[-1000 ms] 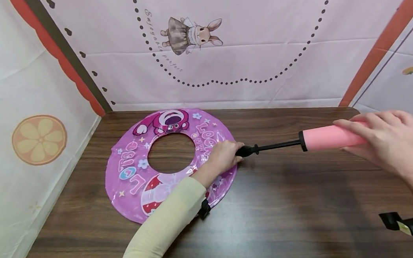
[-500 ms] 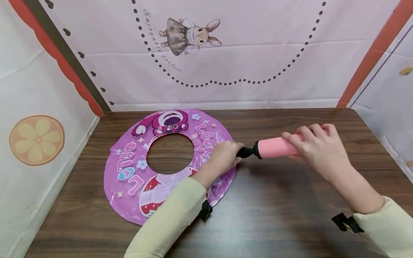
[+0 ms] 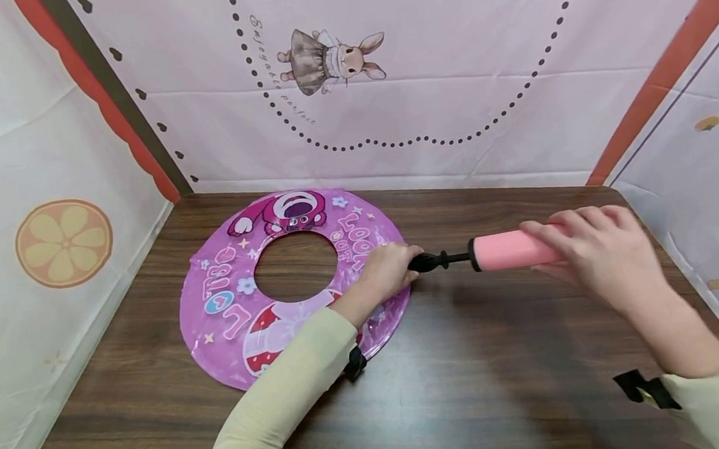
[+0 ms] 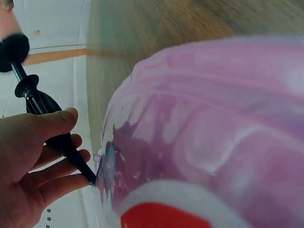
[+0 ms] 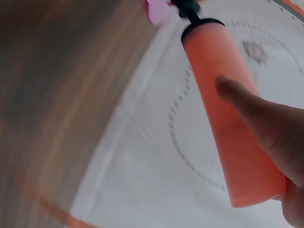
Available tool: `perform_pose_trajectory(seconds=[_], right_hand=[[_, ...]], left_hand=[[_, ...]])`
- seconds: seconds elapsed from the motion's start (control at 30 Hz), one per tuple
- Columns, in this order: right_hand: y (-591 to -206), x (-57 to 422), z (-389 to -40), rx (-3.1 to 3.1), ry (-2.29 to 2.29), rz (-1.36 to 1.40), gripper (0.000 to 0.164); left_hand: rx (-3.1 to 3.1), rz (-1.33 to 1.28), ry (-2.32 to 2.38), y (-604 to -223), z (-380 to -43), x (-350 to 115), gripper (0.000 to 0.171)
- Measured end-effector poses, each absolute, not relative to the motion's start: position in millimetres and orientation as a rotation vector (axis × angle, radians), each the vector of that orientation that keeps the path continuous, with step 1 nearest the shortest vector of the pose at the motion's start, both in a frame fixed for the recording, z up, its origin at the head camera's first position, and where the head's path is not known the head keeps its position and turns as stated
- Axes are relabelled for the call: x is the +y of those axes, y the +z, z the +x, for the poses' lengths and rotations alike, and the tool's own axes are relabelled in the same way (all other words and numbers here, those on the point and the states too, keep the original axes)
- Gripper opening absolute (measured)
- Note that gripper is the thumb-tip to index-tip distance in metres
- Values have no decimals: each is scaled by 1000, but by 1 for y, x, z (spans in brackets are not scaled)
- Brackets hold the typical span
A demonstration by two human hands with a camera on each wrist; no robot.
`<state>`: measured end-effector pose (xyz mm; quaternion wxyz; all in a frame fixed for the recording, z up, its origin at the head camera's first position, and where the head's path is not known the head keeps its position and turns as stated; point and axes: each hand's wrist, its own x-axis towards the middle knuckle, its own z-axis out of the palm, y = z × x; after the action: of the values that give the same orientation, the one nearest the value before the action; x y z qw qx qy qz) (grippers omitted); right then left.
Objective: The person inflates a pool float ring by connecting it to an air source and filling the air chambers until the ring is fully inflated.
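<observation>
A purple swim ring (image 3: 217, 329) with printed letters and a pink bear lies on the brown table, partly puffed up. My left hand (image 3: 388, 272) grips the black nozzle end (image 4: 61, 142) of a hand pump at the ring's right edge. In the left wrist view the nozzle's tip meets the ring's side near a small clear valve part (image 4: 97, 157). My right hand (image 3: 602, 258) holds the pump's pink barrel (image 3: 509, 249), thumb along its side in the right wrist view. A short length of black rod (image 3: 458, 257) shows between barrel and nozzle.
The wooden table (image 3: 499, 381) extends in front and to the right of the ring. A printed cloth wall (image 3: 449, 75) with a rabbit stands behind, and side cloths (image 3: 6, 308) enclose left and right.
The right hand slid the pink barrel left against the nozzle, then drew it partway back right, so some rod shows again. The left hand and ring stay nearly still.
</observation>
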<state>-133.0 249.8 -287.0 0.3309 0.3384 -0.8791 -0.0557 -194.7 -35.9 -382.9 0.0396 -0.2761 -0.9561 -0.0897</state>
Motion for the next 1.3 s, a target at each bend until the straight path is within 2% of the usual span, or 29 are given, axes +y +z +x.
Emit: perform_pose_trajectory(seconds=[0.1,0.2,0.23,0.3,0.37,0.43,0.53,0.83,0.97,1.17,1.3], right_hand=[[-268,266,-124,-2317,-146,826,52],[-252,278,-115,-2329,-156,744,73],[-248,280,-114,-2322,-160,732,74],[-249,279,-113,-2323,-168,730,74],[-255,272,-116,-2332,-172,767,47],[-267,261,-122,-2317,-177,814,29],[-286,242,-132,-2283,-176,855,42],[-318,211,-139,-2238,-218,820,51],[-314,215,-138,-2226,-186,848,44],[-295,238,-132,-2226,-136,869,44],[-277,263,-125,-2263,-131,833,56]], left_hand=[[-2922,-861,-277,-380,-194,-36,34],[-2924,-867,-275,-379,-194,-37,36],[-2926,-866,-275,-379,-195,-37,36],[-2929,-860,-269,-380,-194,-37,37],[-2920,-868,-270,-379,-195,-37,37],[-2910,-875,-269,-379,-195,-36,34],[-2889,-889,-249,-379,-195,-35,30],[-2840,-883,-207,-379,-196,-33,25],[-2876,-879,-233,-379,-196,-33,29],[-2919,-868,-254,-379,-197,-32,35],[-2933,-868,-249,-379,-198,-33,37]])
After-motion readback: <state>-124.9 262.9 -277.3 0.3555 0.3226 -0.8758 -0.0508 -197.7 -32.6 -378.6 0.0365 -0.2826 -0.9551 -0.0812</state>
